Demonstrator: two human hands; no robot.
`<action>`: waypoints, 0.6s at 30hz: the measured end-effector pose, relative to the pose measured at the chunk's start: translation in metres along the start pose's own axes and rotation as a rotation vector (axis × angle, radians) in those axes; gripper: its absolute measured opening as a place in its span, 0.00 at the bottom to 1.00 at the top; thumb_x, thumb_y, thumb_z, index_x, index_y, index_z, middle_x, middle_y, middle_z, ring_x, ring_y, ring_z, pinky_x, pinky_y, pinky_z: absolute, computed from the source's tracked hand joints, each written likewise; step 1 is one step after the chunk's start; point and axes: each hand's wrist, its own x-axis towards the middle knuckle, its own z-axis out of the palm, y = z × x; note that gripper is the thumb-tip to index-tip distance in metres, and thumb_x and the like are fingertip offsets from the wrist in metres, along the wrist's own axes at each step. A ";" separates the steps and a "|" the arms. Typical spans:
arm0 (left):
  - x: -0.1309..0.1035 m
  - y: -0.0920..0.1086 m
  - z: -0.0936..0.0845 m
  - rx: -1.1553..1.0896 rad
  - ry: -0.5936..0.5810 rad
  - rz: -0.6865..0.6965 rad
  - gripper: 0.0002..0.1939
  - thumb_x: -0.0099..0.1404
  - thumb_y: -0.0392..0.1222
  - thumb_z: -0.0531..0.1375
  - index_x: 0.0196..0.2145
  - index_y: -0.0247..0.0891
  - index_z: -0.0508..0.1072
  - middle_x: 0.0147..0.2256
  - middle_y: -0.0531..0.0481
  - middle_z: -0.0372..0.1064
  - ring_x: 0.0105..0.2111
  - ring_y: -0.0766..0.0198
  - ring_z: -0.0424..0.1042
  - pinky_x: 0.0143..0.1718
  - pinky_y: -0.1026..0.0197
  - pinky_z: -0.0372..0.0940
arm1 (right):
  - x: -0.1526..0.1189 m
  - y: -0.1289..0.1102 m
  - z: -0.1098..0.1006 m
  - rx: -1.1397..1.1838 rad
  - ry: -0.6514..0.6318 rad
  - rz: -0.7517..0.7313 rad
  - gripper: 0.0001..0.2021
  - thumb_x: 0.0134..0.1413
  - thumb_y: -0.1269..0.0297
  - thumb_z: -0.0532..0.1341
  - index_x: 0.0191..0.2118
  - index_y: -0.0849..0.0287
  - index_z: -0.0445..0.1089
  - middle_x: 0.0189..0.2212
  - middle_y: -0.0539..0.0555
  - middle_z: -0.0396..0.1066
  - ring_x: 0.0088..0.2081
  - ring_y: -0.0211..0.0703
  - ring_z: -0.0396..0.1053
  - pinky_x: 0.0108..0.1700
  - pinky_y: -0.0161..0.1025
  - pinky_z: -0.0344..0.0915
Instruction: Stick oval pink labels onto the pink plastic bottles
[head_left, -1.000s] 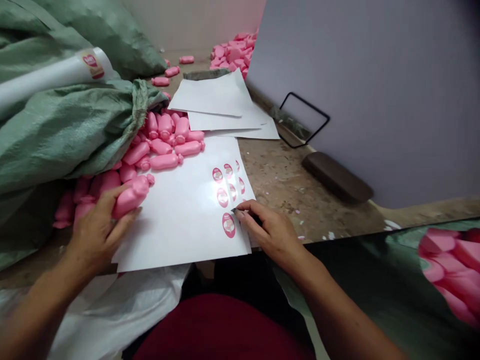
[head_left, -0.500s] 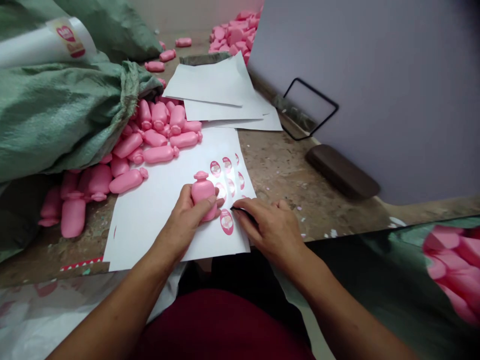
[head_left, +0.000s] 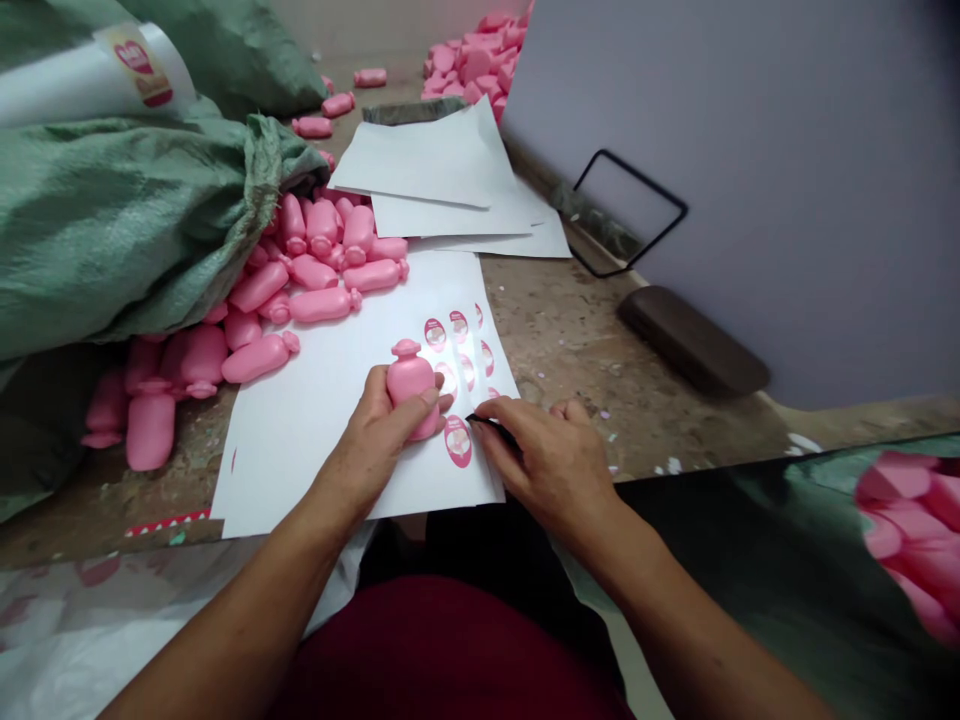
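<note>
My left hand (head_left: 379, 430) is wrapped round a pink bottle (head_left: 410, 378), held upright above the white sticker sheet (head_left: 315, 420). Oval pink-and-white stickers (head_left: 457, 441) sit in rows on the right part of that sheet. My right hand (head_left: 551, 450) pinches a thin black tool (head_left: 496, 430), its tip beside the nearest oval sticker. Most of the tool is hidden under the fingers. More pink bottles (head_left: 322, 304) lie in a heap on the sheet's left side and beyond it.
Green sacks (head_left: 127, 230) stand at the left, a white roll (head_left: 90, 75) on top. White sheets (head_left: 427, 160) lie at the back. A black wire frame (head_left: 682, 210) and brown case (head_left: 694, 340) are at the right. Pink pieces (head_left: 911, 520) fill a sack at lower right.
The whole view has shifted slightly, with things sitting a little further right. Both hands keep their holds; the black tool's tip stays close to the nearest sticker.
</note>
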 end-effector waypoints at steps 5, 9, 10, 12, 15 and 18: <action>-0.002 0.003 0.001 -0.016 0.003 0.003 0.24 0.65 0.44 0.64 0.56 0.43 0.62 0.57 0.41 0.72 0.54 0.51 0.75 0.60 0.46 0.65 | 0.001 0.004 0.003 -0.026 0.019 -0.035 0.11 0.69 0.63 0.54 0.38 0.56 0.73 0.32 0.52 0.80 0.27 0.42 0.69 0.36 0.43 0.46; -0.003 0.004 0.003 -0.009 0.000 0.005 0.22 0.65 0.44 0.65 0.53 0.42 0.63 0.56 0.41 0.72 0.54 0.51 0.75 0.60 0.47 0.65 | 0.003 0.007 0.008 -0.006 0.036 -0.081 0.11 0.69 0.64 0.54 0.38 0.56 0.73 0.32 0.51 0.80 0.27 0.41 0.69 0.36 0.42 0.47; -0.003 0.004 0.003 -0.009 0.004 0.001 0.21 0.65 0.44 0.64 0.53 0.41 0.64 0.56 0.41 0.72 0.54 0.51 0.75 0.60 0.47 0.65 | 0.004 0.007 0.008 0.007 0.043 -0.084 0.11 0.69 0.64 0.54 0.38 0.56 0.73 0.32 0.51 0.80 0.27 0.41 0.69 0.35 0.42 0.47; -0.003 0.004 0.004 -0.013 0.009 -0.007 0.20 0.65 0.44 0.64 0.52 0.42 0.64 0.57 0.41 0.72 0.54 0.51 0.75 0.60 0.48 0.66 | 0.006 0.007 0.010 0.034 0.054 -0.080 0.10 0.68 0.64 0.55 0.38 0.57 0.73 0.32 0.51 0.80 0.28 0.41 0.70 0.35 0.42 0.47; -0.003 0.005 0.005 -0.045 0.015 -0.020 0.22 0.66 0.42 0.64 0.54 0.43 0.63 0.56 0.41 0.72 0.53 0.52 0.76 0.59 0.48 0.67 | 0.008 0.007 0.008 0.098 0.019 -0.051 0.09 0.67 0.64 0.56 0.38 0.56 0.73 0.32 0.51 0.80 0.29 0.41 0.71 0.36 0.42 0.49; -0.003 0.009 0.005 -0.112 0.035 -0.045 0.19 0.66 0.40 0.64 0.52 0.40 0.63 0.54 0.38 0.73 0.49 0.52 0.78 0.57 0.48 0.69 | 0.009 0.009 0.003 0.205 -0.047 -0.003 0.07 0.66 0.64 0.57 0.39 0.54 0.73 0.33 0.49 0.80 0.30 0.42 0.72 0.37 0.41 0.52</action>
